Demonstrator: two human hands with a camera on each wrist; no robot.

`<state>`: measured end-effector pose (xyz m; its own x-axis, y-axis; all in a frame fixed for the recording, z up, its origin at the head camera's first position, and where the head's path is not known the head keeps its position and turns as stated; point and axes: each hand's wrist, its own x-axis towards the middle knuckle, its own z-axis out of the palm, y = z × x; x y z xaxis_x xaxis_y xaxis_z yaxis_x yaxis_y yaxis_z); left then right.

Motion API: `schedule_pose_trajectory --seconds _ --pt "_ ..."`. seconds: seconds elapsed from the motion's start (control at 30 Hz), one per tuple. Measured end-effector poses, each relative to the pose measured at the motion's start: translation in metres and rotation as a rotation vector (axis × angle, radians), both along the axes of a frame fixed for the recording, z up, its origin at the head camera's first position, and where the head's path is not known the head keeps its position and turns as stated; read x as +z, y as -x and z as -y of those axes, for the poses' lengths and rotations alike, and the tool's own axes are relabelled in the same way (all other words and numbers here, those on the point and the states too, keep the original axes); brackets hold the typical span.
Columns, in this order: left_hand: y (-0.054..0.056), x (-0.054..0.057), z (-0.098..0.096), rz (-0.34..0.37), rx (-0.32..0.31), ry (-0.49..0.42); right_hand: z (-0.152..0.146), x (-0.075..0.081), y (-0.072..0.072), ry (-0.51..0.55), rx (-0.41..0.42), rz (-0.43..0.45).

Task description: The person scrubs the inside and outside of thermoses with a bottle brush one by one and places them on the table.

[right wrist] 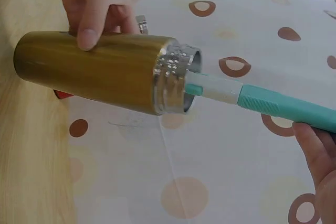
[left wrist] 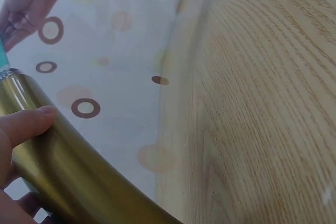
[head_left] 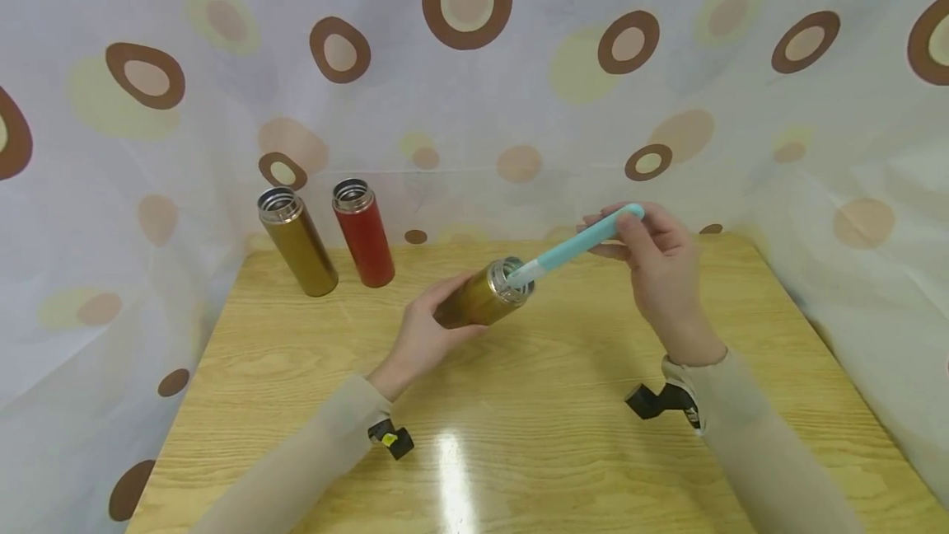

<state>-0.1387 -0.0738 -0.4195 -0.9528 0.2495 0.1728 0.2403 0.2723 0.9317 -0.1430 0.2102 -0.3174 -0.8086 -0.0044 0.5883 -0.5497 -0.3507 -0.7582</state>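
Note:
My left hand [head_left: 424,336] grips a gold vacuum flask [head_left: 478,300] round its body, tilted with its mouth up to the right. The flask has no lid, and its steel threaded neck [right wrist: 170,80] shows in the right wrist view. A teal-handled bottle brush [head_left: 574,249] runs into the mouth, its head hidden inside. My right hand [head_left: 658,258] pinches the brush near the handle's far end, thumb on top. In the left wrist view, my left thumb [left wrist: 31,123] lies along the flask's gold side.
At the back left of the wooden table [head_left: 519,419] stand another gold flask [head_left: 300,250] and a red flask [head_left: 365,241], both upright and lidless. A white sheet [head_left: 474,122] with brown and yellow circles hangs behind the table and along its sides.

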Motion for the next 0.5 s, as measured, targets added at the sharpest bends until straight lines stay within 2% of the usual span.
schedule_pose_trajectory --seconds 0.1,0.23,0.33,0.5 --pt "0.000 -0.001 0.002 -0.006 0.006 0.009 -0.005 0.005 0.000 0.048 0.002 0.012" --pt "0.001 -0.001 0.003 -0.005 0.019 0.012 -0.003 0.000 0.001 0.072 0.019 0.024" --pt "0.001 -0.002 0.003 -0.005 0.022 0.011 0.004 -0.009 0.001 0.038 0.010 0.042" --pt "0.001 -0.003 0.000 -0.025 -0.009 0.028 0.016 -0.024 0.000 -0.070 0.005 0.077"
